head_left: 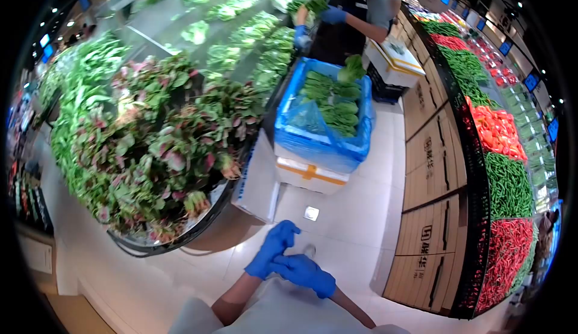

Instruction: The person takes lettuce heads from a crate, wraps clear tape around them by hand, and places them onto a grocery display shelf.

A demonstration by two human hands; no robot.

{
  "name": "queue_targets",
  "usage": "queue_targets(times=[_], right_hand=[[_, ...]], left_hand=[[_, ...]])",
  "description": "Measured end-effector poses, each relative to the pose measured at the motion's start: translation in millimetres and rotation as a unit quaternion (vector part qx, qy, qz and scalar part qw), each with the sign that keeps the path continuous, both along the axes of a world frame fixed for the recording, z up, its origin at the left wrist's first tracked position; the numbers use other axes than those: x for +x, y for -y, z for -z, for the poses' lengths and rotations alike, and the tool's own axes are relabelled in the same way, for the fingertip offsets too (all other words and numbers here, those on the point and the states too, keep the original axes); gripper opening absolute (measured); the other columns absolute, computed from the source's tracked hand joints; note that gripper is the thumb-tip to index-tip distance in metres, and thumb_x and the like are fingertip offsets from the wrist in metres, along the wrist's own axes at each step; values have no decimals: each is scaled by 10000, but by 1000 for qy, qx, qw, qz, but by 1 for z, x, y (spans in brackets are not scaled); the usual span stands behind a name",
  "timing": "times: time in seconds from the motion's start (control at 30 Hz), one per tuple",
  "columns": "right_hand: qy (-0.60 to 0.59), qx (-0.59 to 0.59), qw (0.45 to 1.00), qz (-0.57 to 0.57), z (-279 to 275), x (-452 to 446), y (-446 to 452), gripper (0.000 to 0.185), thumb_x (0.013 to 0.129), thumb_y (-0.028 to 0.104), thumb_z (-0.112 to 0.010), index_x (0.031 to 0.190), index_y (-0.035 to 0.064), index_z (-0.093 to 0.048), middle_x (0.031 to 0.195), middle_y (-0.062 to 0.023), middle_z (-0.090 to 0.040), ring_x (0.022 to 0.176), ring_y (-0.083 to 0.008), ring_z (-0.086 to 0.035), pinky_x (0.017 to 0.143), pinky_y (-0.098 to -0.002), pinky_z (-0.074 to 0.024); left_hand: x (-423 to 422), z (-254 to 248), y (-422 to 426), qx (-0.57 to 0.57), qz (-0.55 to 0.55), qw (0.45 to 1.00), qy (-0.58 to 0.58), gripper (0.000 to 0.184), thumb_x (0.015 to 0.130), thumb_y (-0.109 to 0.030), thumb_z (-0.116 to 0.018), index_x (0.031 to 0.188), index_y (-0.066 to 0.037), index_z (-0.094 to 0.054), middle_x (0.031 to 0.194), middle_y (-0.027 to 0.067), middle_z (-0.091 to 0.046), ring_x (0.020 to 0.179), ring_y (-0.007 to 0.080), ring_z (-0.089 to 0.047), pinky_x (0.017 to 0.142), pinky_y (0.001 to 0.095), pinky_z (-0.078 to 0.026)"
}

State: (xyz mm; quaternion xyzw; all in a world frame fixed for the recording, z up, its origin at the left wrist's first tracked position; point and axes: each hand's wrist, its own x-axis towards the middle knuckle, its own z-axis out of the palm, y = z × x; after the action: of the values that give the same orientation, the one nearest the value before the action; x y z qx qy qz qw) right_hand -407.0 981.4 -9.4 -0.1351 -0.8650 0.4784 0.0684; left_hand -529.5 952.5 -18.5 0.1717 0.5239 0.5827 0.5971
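Both of my hands wear blue gloves and are close together in front of my body, over the pale floor. My left hand (272, 249) has its fingers bent, with the fingertips pointing up and right; whether anything lies within them does not show. My right hand (304, 272) touches the lower part of the left glove near the wrist, its fingers pressed together, and what they pinch is too small to make out. Beyond the hands stands a blue-lined crate (355, 156) of leafy greens (340, 117) on a white foam box (310, 177).
Leafy vegetables (174, 141) fill a curved display at left. A white box (256, 180) leans against it. Behind the crate a co-worker (340, 27) in blue gloves handles greens. Wooden cabinets (427, 243) with peppers (506, 262) on top line the right side.
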Motion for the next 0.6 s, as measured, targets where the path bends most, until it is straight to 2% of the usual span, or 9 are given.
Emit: queue_targets(times=[0.03,0.07,0.1,0.17,0.23,0.3,0.33,0.5,0.6], right_hand=[[25,-65,996,50,2,-5,-16,176,859,189,-519,918,43,-598,658,-87,-569,583,-155,-555,568,-274,-450],[48,-130,986,97,5,-9,-34,174,862,188,-518,902,38,-597,653,-70,-566,574,-133,-543,560,-263,-443],[56,-131,985,102,8,-9,-56,174,862,188,-518,902,38,-597,653,-70,-566,574,-133,-543,560,-263,-443],[10,-207,960,186,21,-12,-91,181,866,193,-520,860,27,-590,635,-37,-544,557,-100,-507,546,-244,-427],[-9,-198,960,198,36,-10,-130,194,870,199,-520,824,22,-585,629,-17,-524,548,-83,-484,535,-229,-417],[38,-264,937,228,48,-4,-171,208,875,207,-516,810,22,-585,630,-16,-524,545,-74,-479,531,-228,-413],[42,-292,924,242,57,-5,-189,220,873,215,-519,792,20,-581,637,-12,-526,546,-65,-476,530,-223,-409],[59,-296,907,294,81,11,-277,265,869,271,-513,742,47,-578,577,-16,-516,521,-77,-482,509,-239,-402],[85,-284,880,372,114,17,-320,255,851,295,-527,827,55,-610,618,-41,-565,552,-102,-528,550,-253,-429]], left_hand=[[-8,13,-8,-5,-19,999,39,152,822,-41,-387,820,-30,-539,591,-33,-348,526,46,-309,486,190,-247],[-13,17,-15,28,-47,998,-7,147,830,-48,-389,813,-30,-534,580,-38,-335,518,43,-297,476,189,-234],[-15,21,-25,63,-77,994,-50,145,839,-54,-390,806,-30,-529,568,-44,-321,509,39,-286,467,188,-222],[-25,12,-40,7,-95,995,-34,163,862,-73,-386,778,-31,-520,567,-43,-318,502,37,-278,463,187,-216],[-34,34,-57,-4,-113,994,-10,196,890,-115,-398,753,-40,-515,559,-41,-308,478,40,-269,448,189,-215],[-37,56,-79,7,-149,988,48,220,906,-168,-429,737,-59,-517,565,-36,-365,457,40,-274,431,194,-224],[-40,58,-93,-16,-168,985,36,266,921,-268,-423,725,-97,-483,541,-51,-333,455,50,-266,416,205,-207],[-48,58,-177,-84,-140,986,-35,290,906,-302,-453,728,-80,-511,564,-43,-393,470,50,-302,436,202,-240],[-55,70,-222,-83,-105,986,-99,279,908,-276,-454,775,-47,-539,585,-31,-439,499,45,-343,472,199,-279]])
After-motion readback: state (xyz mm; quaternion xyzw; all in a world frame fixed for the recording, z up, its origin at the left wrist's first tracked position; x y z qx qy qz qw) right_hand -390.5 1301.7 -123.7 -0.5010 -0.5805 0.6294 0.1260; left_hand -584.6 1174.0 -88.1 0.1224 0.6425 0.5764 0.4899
